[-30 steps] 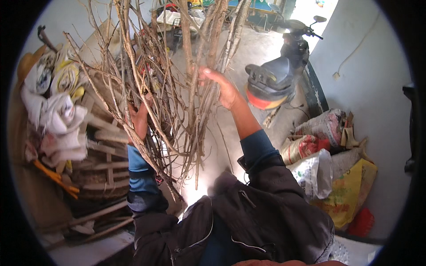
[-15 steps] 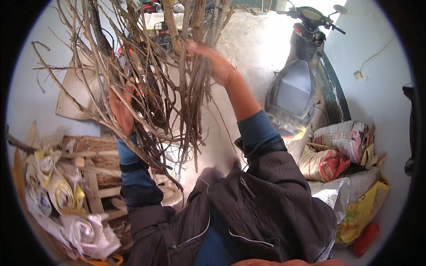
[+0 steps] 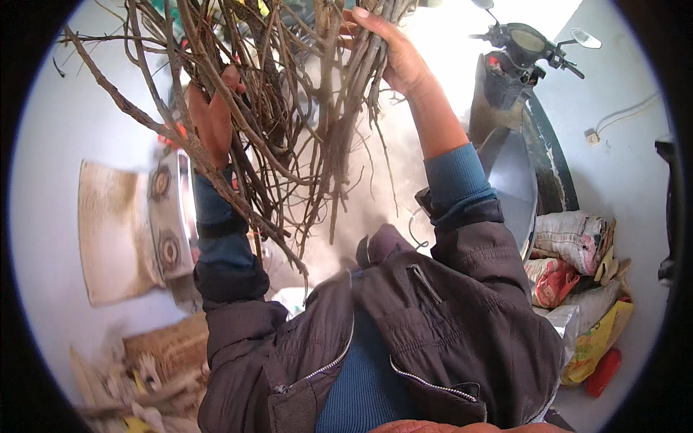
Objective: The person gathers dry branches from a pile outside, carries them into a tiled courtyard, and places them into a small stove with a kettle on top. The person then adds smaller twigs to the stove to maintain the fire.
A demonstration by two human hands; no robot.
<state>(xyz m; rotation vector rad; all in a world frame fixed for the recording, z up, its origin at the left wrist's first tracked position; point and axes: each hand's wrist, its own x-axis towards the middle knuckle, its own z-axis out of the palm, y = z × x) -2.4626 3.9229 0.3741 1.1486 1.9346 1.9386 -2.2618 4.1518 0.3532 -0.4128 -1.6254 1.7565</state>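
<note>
A large bundle of dry branches (image 3: 328,144) hangs in front of me, raised between both hands, its thin twigs sticking out to the left and downward. My left hand (image 3: 214,119) grips the bundle's left side, with the thumb showing between the sticks and the other fingers mostly hidden. Around the right side wraps my right hand (image 3: 395,54), its thumb over the thicker stems and its fingers behind them. The top of the bundle runs out of the picture.
On the right stands a scooter (image 3: 505,144) by the wall, with stuffed sacks (image 3: 570,238) behind it. A two-burner gas stove (image 3: 170,216) with a stained board (image 3: 115,231) is at my left. Below it lies piled wood (image 3: 170,350).
I have moved forward with the branches, still in both hands. The stove has come into view at left, and the woodpile and sacks have slid lower.
</note>
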